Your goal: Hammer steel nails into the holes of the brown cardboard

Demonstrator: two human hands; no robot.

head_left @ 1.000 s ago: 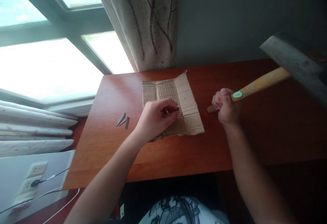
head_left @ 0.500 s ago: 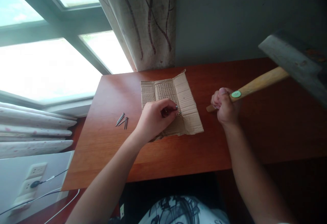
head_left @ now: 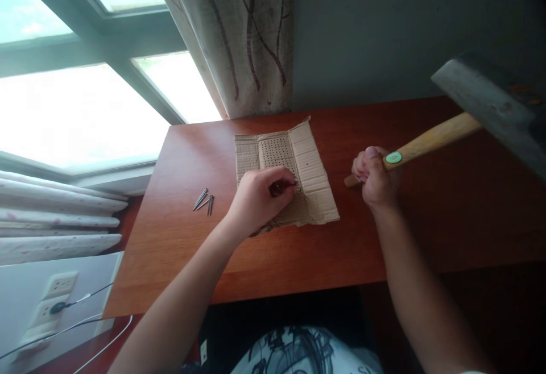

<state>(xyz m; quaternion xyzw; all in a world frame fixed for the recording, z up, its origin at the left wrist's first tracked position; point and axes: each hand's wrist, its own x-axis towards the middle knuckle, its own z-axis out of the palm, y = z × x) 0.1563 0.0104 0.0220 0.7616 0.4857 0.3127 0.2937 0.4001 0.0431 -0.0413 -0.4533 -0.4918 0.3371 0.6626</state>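
Note:
A flattened cardboard piece (head_left: 313, 175) with a grid of small holes lies on the reddish wooden table (head_left: 264, 254). My left hand (head_left: 258, 198) rests on the cardboard, its fingers pinched round a nail (head_left: 294, 181) that stands on the sheet. My right hand (head_left: 375, 178) is closed round the wooden handle of a hammer (head_left: 430, 141), raised above the table. The grey hammer head is up at the right, close to the camera. A few loose nails (head_left: 205, 200) lie on the table left of my left hand.
A window and a patterned curtain (head_left: 243, 33) stand behind the table's far left corner, with a grey wall (head_left: 384, 27) along the back. A wall socket (head_left: 57, 297) with a plugged cable is low at the left. The table's near edge runs above my lap.
Almost nothing differs. My left hand's fingers have shifted slightly on the nail; the hammer stays raised in the same place.

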